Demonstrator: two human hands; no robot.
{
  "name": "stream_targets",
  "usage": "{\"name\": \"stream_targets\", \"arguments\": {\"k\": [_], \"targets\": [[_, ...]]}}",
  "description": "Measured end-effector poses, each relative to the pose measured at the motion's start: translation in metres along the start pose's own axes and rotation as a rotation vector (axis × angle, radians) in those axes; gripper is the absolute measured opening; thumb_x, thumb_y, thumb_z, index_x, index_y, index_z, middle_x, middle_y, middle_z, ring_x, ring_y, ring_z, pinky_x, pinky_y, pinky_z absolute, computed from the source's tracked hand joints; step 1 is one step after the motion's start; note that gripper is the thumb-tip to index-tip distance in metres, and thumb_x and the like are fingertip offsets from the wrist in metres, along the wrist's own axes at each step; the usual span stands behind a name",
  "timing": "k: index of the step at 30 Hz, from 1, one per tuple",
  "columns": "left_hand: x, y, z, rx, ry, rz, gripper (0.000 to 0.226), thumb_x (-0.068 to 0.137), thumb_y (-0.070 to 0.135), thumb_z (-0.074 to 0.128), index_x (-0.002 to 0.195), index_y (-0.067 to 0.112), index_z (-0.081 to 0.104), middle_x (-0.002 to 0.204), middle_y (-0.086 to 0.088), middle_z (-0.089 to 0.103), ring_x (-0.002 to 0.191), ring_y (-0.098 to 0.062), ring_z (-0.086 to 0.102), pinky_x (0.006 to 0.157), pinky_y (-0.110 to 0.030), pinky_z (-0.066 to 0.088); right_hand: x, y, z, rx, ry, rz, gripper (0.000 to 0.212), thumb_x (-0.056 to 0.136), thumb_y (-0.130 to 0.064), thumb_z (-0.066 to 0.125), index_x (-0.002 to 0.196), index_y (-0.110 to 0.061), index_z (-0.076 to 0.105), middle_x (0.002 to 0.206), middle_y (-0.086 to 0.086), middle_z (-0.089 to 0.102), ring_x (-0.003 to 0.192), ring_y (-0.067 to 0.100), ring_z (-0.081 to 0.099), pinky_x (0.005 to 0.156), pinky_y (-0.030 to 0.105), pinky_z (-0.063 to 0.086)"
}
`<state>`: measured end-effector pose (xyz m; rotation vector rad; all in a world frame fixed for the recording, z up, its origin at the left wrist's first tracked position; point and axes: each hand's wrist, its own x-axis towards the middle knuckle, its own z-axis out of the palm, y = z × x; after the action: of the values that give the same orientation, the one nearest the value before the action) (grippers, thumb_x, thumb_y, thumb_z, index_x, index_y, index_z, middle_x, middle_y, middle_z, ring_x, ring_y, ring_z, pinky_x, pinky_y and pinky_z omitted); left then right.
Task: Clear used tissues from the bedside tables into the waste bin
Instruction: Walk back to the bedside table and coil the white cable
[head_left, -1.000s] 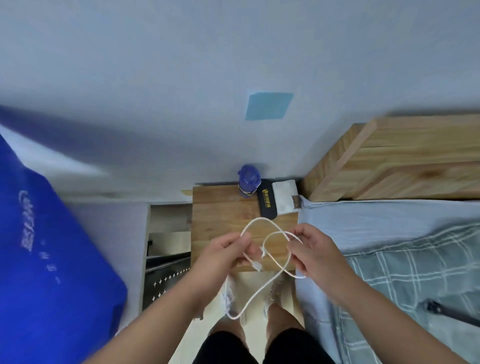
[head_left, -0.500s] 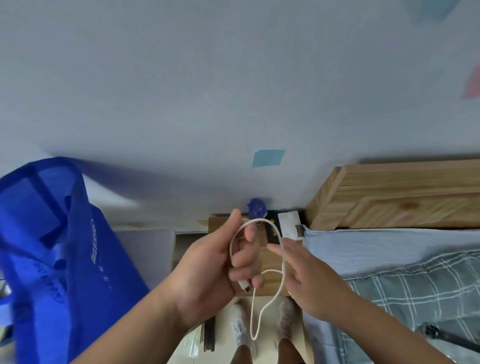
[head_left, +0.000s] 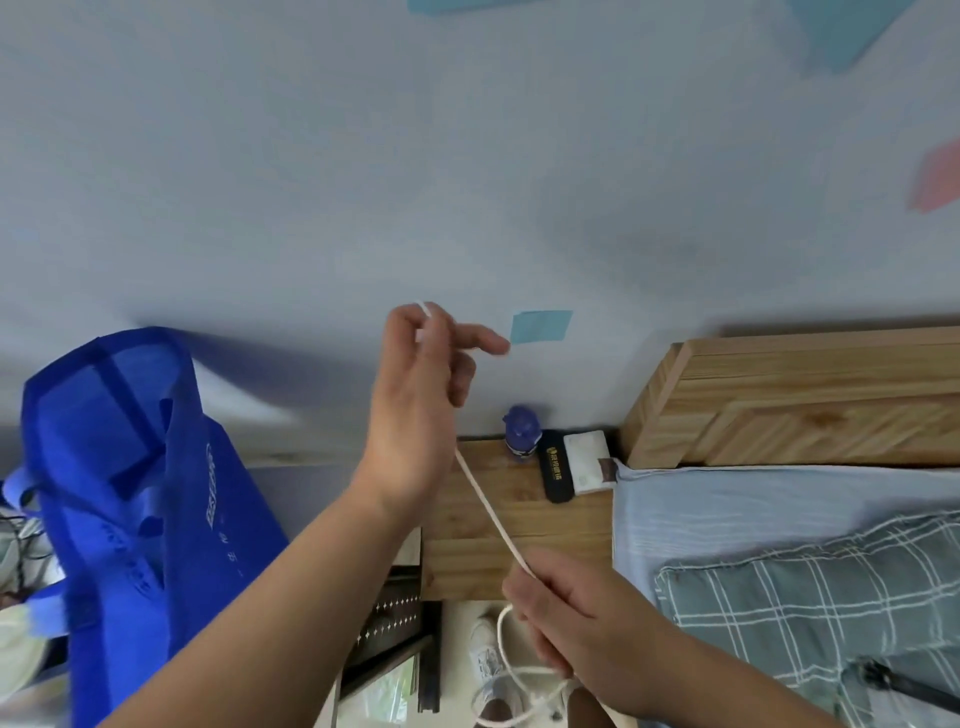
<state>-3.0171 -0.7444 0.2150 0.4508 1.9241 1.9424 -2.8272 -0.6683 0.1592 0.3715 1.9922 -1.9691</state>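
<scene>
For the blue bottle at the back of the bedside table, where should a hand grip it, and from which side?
Probably round the cap, coming from above and the front-left: the blue bottle stands upright by the wall, with the black case close on its right.

Your view: blue tote bag (head_left: 130, 493) at 8 o'clock; white cord (head_left: 493, 525) slanting near 6; blue bottle (head_left: 521, 431), black case (head_left: 557, 467) at 5; plaid pillow (head_left: 805, 597) at 4; wooden headboard (head_left: 805, 400) at 3.
</scene>
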Motion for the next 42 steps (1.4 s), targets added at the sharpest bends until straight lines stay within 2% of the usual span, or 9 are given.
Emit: {"name": "stream_targets", "arguments": {"k": [3,6,11,16,21,25,30,37,42], "targets": [[-0.01,-0.023,-0.016,0.766,-0.412,0.138,0.024,0.114,0.035,0.039,0.094,0.028,0.052,0.091,0.008,0.076,0.086,-0.008,0.061,0.081,-0.03,0.047,-0.003,-0.01,-0.017,0.04,0.099,-0.038,0.034,0.093,-0.06,0.05,0.082,-0.029,0.061,0.057,-0.016,0.053,0.053,0.0,0.044,0.055,0.016,0.04],[-0.029,-0.037,-0.035,0.939,-0.724,-0.086,0.049,0.107,0.065,0.028,0.081,0.037,0.059,0.068,0.01,0.07,0.066,-0.001,0.06,0.073,-0.036,0.049,0.002,-0.018,-0.05,-0.109,0.288,-0.116,0.032,0.087,-0.059,0.056,0.082,-0.03,0.07,0.06,-0.014,0.058,0.056,-0.002,0.048,0.056,0.012,0.04],[-0.063,-0.028,-0.036,-0.171,-0.728,-0.757,0.056,0.093,0.072,0.056,0.067,0.023,0.057,0.051,0.009,0.029,0.046,-0.011,0.022,0.045,-0.023,0.02,0.024,-0.013,-0.068,-0.115,0.37,-0.115,0.022,0.094,-0.047,0.071,0.08,-0.031,0.074,0.055,-0.004,0.056,0.049,-0.001,0.047,0.052,0.011,0.038],[-0.047,-0.008,-0.01,-0.895,-0.323,-0.636,0.036,0.105,0.044,0.052,0.08,0.02,0.06,0.055,0.007,0.04,0.045,-0.008,0.025,0.04,-0.02,0.024,0.029,0.004,-0.03,0.131,0.145,0.039,0.029,0.099,-0.05,0.058,0.079,-0.032,0.068,0.052,-0.01,0.047,0.042,0.008,0.037,0.042,0.019,0.033],[-0.025,-0.032,-0.006,-0.141,0.012,-0.174,0.038,0.113,0.04,0.04,0.099,0.011,0.06,0.078,0.008,0.07,0.056,-0.008,0.046,0.054,-0.019,0.042,0.013,0.008,-0.002,0.063,-0.05,0.162,0.023,0.092,-0.05,0.063,0.077,-0.033,0.068,0.053,-0.013,0.05,0.049,0.007,0.043,0.049,0.018,0.037],[-0.035,-0.064,-0.026,0.733,-0.498,-0.112,0.037,0.113,0.038,0.041,0.086,0.016,0.052,0.079,0.008,0.064,0.073,-0.009,0.058,0.081,-0.041,0.053,0.008,-0.013,-0.026,0.008,-0.129,0.174,0.029,0.081,-0.059,0.064,0.081,-0.031,0.07,0.052,-0.009,0.057,0.044,0.006,0.049,0.047,0.019,0.043],[-0.059,-0.07,-0.047,0.311,-0.808,-0.64,0.071,0.097,0.081,0.031,0.073,0.025,0.067,0.051,0.007,0.042,0.047,-0.013,0.037,0.055,-0.028,0.035,0.026,-0.012,-0.074,-0.495,0.153,0.029,0.027,0.09,-0.056,0.069,0.082,-0.031,0.071,0.058,-0.012,0.06,0.049,0.001,0.049,0.054,0.023,0.037],[-0.05,-0.052,-0.01,-1.012,-0.296,-0.78,0.046,0.11,0.044,0.043,0.076,0.017,0.06,0.052,0.006,0.029,0.045,-0.01,0.022,0.044,-0.022,0.024,0.045,0.019,-0.032,-0.197,0.134,0.009,0.045,0.099,-0.065,0.048,0.077,-0.029,0.064,0.055,-0.014,0.054,0.051,0.002,0.045,0.059,0.029,0.039],[-0.031,-0.066,-0.007,-0.481,0.141,-0.423,0.033,0.108,0.039,0.045,0.086,0.02,0.061,0.064,0.005,0.059,0.048,-0.011,0.042,0.052,-0.027,0.041,0.035,0.025,-0.005,0.068,-0.195,0.177,0.029,0.092,-0.043,0.061,0.07,-0.025,0.068,0.062,-0.004,0.064,0.056,0.011,0.054,0.06,0.021,0.042]]}}
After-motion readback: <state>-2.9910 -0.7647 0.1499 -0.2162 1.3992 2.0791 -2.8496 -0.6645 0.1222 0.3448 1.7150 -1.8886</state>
